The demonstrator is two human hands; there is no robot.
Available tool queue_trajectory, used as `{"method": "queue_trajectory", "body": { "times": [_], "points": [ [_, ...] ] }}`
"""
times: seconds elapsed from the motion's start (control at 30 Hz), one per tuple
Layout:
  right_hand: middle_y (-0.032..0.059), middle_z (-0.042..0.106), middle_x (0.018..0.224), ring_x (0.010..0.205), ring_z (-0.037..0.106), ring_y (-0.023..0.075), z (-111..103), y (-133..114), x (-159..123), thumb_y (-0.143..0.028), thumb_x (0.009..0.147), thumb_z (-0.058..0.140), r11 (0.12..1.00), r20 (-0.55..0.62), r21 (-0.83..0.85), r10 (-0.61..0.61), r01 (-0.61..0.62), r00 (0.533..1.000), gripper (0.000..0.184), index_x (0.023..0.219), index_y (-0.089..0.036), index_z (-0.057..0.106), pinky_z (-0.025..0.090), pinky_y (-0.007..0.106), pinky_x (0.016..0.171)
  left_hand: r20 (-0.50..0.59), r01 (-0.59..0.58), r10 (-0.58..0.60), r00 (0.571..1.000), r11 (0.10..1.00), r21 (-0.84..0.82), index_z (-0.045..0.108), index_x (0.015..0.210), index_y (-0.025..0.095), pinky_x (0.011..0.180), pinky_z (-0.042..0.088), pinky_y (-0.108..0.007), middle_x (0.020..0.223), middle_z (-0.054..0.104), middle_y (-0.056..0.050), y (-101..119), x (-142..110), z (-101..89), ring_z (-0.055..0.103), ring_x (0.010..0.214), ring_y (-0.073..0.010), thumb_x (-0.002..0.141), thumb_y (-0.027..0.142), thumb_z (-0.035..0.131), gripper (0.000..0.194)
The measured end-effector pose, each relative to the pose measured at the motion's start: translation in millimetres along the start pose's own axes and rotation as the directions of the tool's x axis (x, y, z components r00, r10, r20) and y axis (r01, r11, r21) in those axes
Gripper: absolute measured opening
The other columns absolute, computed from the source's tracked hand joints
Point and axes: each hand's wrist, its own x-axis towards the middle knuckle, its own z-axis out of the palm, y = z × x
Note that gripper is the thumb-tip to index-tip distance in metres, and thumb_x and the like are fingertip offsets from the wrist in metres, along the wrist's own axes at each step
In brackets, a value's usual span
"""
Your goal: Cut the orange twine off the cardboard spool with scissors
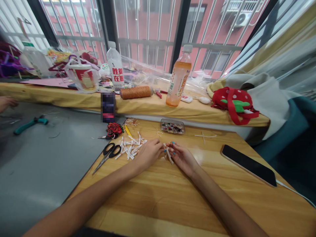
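Observation:
My left hand (151,150) and my right hand (184,158) meet over the middle of the wooden table. Between their fingertips is a thin white strip (169,156), one end angled down toward me. The fingers of both hands are pinched around it; some fingertips are hidden. Beside my left hand lies a loose pile of short white strips (128,152), some with orange-brown bits. Black-handled scissors (106,155) rest left of the pile, blades partly apart. Behind the pile are a yellow tool (128,131) and a red rose-shaped piece (114,129).
A clear box of small beads (172,126) sits behind my hands, with crossed white strips (204,136) to its right. A phone (249,165) lies at right. On the ledge stand an orange drink bottle (178,80) and thread spool (137,92). Another person's hand (7,102) is near pliers (30,125).

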Motion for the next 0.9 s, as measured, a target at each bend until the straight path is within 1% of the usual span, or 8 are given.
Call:
{"method": "queue_trajectory", "body": {
  "times": [0.1,0.2,0.27,0.33,0.4,0.5,0.67,0.9],
  "points": [
    [0.0008,0.062,0.070,0.049,0.049,0.0042,3,0,-2,-0.007,0.070,0.052,1.000,0.002,-0.027,-0.005,0.005,1.000,0.009,0.068,-0.013,0.059,0.045,0.015,0.052,0.006,-0.045,0.046,0.999,0.997,-0.054,0.056,0.075,0.017,0.060,0.035,-0.024,0.072,0.054,-0.002,2,0,-3.4,0.050,0.068,-0.0142,0.081,0.019,0.040,0.017],
    [-0.0023,0.058,0.060,0.045,0.045,0.0035,5,0,-3,-0.010,0.067,0.058,0.998,0.042,-0.057,-0.023,0.025,0.999,0.004,0.065,-0.014,0.057,0.041,0.014,0.047,0.038,-0.051,0.069,0.997,0.937,-0.345,0.056,0.069,0.016,0.059,0.034,-0.022,0.068,0.052,0.000,2,2,-6.3,0.048,0.066,-0.0121,0.078,0.018,0.044,0.014],
    [-0.0039,0.056,0.056,0.043,0.043,0.0032,6,0,-3,-0.013,0.064,0.062,0.997,0.051,-0.067,-0.038,0.041,0.998,0.006,0.065,-0.014,0.056,0.039,0.014,0.044,0.110,0.056,0.015,0.994,0.789,-0.612,0.055,0.065,0.015,0.055,0.033,-0.020,0.063,0.050,0.001,1,4,-7.1,0.046,0.061,-0.0102,0.075,0.023,0.049,0.014],
    [-0.0044,0.056,0.057,0.042,0.041,0.0026,5,0,-3,-0.015,0.061,0.065,0.996,0.042,-0.066,-0.061,0.063,0.997,0.010,0.066,-0.014,0.056,0.038,0.013,0.044,0.234,0.227,-0.060,0.970,0.554,-0.801,0.054,0.066,0.014,0.047,0.029,-0.019,0.057,0.047,0.003,0,6,-7.0,0.041,0.051,-0.0077,0.073,0.031,0.053,0.019],
    [-0.0047,0.056,0.057,0.043,0.041,0.0022,5,0,-3,-0.016,0.059,0.067,0.994,0.040,-0.070,-0.087,0.089,0.995,0.014,0.067,-0.015,0.056,0.037,0.012,0.045,0.342,0.357,-0.105,0.934,0.338,-0.871,0.054,0.069,0.014,0.041,0.025,-0.017,0.053,0.045,0.004,-1,7,-6.5,0.035,0.043,-0.0055,0.071,0.038,0.055,0.024],
    [-0.0045,0.057,0.057,0.046,0.044,0.0038,7,2,-4,-0.018,0.057,0.069,0.988,0.034,-0.111,-0.104,0.107,0.994,0.019,0.068,-0.016,0.055,0.036,0.014,0.046,0.397,0.419,-0.146,0.906,0.181,-0.890,0.055,0.072,0.014,0.037,0.021,-0.017,0.049,0.043,0.005,0,6,-6.0,0.032,0.039,-0.0045,0.068,0.041,0.057,0.027],
    [-0.0047,0.057,0.058,0.049,0.045,0.0055,12,4,-6,-0.022,0.054,0.071,0.979,-0.005,-0.154,-0.133,0.131,0.991,0.022,0.068,-0.017,0.054,0.035,0.016,0.047,0.362,0.387,-0.215,0.907,0.087,-0.918,0.058,0.069,0.014,0.037,0.016,-0.016,0.051,0.042,0.006,5,5,-6.1,0.028,0.039,-0.0020,0.064,0.036,0.064,0.023],
    [-0.0066,0.052,0.053,0.044,0.040,0.0037,13,7,-6,-0.020,0.051,0.073,0.985,-0.025,-0.130,-0.116,0.112,0.993,0.024,0.068,-0.017,0.055,0.031,0.014,0.044,0.208,0.227,-0.147,0.967,0.127,-0.966,0.061,0.065,0.012,0.036,0.019,-0.017,0.084,0.056,-0.003,10,2,-7.9,0.035,0.041,-0.0002,0.065,0.030,0.063,0.018]
  ]
}}
